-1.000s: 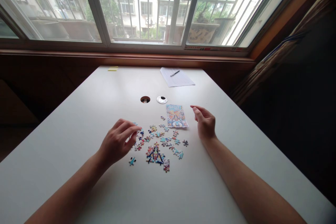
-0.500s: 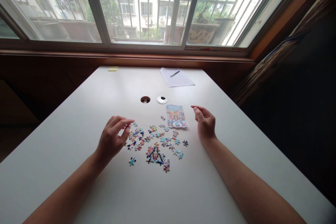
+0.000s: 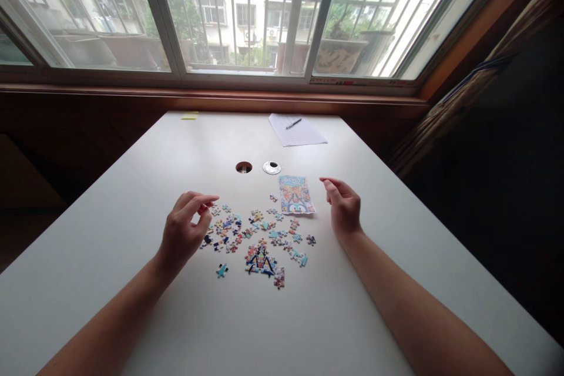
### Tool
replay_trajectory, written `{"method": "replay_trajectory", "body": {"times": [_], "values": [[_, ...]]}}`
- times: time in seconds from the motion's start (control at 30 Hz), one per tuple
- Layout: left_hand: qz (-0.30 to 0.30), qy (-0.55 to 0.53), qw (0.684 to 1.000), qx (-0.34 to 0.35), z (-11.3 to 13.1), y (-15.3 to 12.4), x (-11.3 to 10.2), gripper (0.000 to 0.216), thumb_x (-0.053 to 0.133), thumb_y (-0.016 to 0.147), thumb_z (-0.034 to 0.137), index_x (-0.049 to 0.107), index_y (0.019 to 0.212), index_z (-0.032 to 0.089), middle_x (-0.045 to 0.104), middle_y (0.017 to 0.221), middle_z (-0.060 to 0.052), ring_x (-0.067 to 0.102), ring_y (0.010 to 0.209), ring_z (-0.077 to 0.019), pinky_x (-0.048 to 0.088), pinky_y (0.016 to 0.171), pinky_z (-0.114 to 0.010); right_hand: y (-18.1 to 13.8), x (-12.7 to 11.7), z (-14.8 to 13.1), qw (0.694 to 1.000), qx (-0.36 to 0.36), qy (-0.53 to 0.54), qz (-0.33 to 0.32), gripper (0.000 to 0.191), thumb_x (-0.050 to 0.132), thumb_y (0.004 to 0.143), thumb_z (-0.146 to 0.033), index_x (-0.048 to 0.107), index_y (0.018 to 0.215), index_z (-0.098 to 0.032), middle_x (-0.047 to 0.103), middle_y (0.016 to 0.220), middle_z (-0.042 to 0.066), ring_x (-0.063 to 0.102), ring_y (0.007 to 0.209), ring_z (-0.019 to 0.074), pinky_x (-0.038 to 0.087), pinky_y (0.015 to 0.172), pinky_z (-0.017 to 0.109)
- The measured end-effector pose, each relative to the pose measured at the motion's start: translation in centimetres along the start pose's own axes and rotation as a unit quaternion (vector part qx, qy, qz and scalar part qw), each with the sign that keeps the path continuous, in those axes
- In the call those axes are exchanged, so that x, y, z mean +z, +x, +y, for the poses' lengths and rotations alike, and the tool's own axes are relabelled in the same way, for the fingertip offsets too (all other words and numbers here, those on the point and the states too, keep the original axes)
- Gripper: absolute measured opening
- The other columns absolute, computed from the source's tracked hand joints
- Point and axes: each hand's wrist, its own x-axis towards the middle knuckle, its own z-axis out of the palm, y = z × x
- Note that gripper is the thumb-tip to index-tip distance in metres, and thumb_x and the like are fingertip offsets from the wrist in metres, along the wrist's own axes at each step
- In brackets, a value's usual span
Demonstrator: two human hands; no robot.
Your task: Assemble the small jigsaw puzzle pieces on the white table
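Observation:
Over the left edge of the scattered jigsaw pieces (image 3: 229, 224), my left hand (image 3: 187, 220) hovers with index finger stretched out and thumb apart, nothing visible between them. My right hand (image 3: 346, 205) is closed to the right of the picture card (image 3: 296, 195), its fingers curled in and the index finger by the thumb. Whether it holds anything is hidden. A joined puzzle section (image 3: 261, 259) with dark blue lines lies nearest me, a pinkish piece (image 3: 279, 277) at its lower right. One light-blue piece (image 3: 222, 271) lies alone to its left.
Beyond the pieces, the white table (image 3: 211, 147) has a round cable hole (image 3: 244, 168) and a silver ring cover (image 3: 272, 168). Paper sheets (image 3: 286, 135) with a pen (image 3: 294, 124) lie near the far edge. Yellow strips (image 3: 190, 116) mark the far left corner, below the window.
My left hand has moved slightly left, uncovering a few more pieces at the left of the pile. My right hand has barely moved.

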Motion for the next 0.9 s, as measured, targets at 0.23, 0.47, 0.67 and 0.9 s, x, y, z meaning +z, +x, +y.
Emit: {"method": "replay_trajectory", "body": {"times": [0.23,0.47,0.67,0.9], "values": [[0.016,-0.011,1.000,-0.022,0.23,-0.04,-0.30,0.027,0.050,0.089,0.008,0.070,0.103,0.018,0.063,0.090,-0.004,0.060,0.083,-0.0176,0.052,0.080,-0.034,-0.04,-0.01,0.01,1.000,0.002,-0.004,-0.008,0.026,0.064,0.087,-0.039,0.077,0.097,-0.018,0.055,0.063,-0.002,0.045,0.058,0.0118,0.037,0.055,0.026],[0.014,-0.020,0.999,-0.032,0.02,-0.06,-0.28,0.029,0.049,0.087,0.007,0.070,0.103,0.018,0.063,0.091,-0.004,0.059,0.083,-0.0182,0.051,0.080,-0.034,-0.05,-0.05,-0.03,1.000,0.003,-0.006,-0.005,0.027,0.064,0.087,-0.039,0.077,0.097,-0.018,0.058,0.065,-0.002,0.046,0.058,0.0119,0.038,0.055,0.026],[0.005,-0.030,0.999,-0.037,-0.02,-0.06,-0.31,0.030,0.048,0.088,0.006,0.070,0.103,0.019,0.062,0.090,-0.004,0.058,0.085,-0.0192,0.049,0.079,-0.035,-0.10,-0.05,-0.09,1.000,-0.001,-0.008,-0.010,0.025,0.064,0.088,-0.038,0.077,0.097,-0.019,0.056,0.064,-0.002,0.046,0.058,0.0116,0.037,0.055,0.026],[-0.014,-0.041,0.998,-0.038,-0.01,-0.20,-0.52,0.037,0.044,0.087,0.003,0.070,0.105,0.021,0.061,0.087,-0.003,0.056,0.085,-0.0196,0.046,0.079,-0.035,-0.20,0.05,-0.29,1.000,-0.006,-0.005,-0.008,0.025,0.064,0.088,-0.038,0.077,0.097,-0.019,0.055,0.062,-0.003,0.045,0.057,0.0119,0.037,0.055,0.026]]}}
